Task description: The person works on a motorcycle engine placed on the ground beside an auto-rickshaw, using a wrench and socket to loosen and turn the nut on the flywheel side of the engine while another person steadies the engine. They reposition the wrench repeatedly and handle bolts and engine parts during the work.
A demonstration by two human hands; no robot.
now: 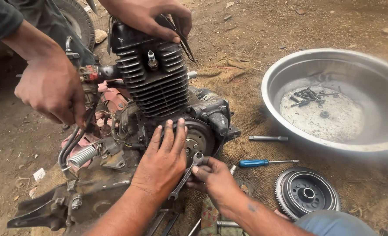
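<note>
- The person's left hand (162, 162) is lying flat, fingers spread, against the toothed flywheel (197, 136) on the side of the motorcycle engine (156, 83), bracing it and grasping nothing.
- The right hand (213, 177) is pinching the head end of an open-ended spanner (186, 175) between thumb and fingertips, bringing its open jaw up to the centre of the flywheel.
- The spanner is sitting just beside the left hand, between the two hands; its long axis is running diagonally, jaw pointing up and right toward the flywheel hub, the other end pointing down and left toward the sackcloth (242, 87).
- Judging by the layout, the strip-down is looking well under way: a second geared wheel (308, 193) is already lying off on the cloth, and loose bolts (308, 95) are collecting in the steel basin (377, 70).
- The flywheel, the finned cylinder and the spark plug (151, 59) are still sitting on the engine, so much appears to be left.
- A blue-handled screwdriver (263, 162) and a metal rod (268, 138) are lying on the cloth, well apart from the hands.
- Another person's hands are working at the top: one (152, 17) is holding thin pliers at the cylinder head, the other (52, 89) is gripping parts near the hoses.
</note>
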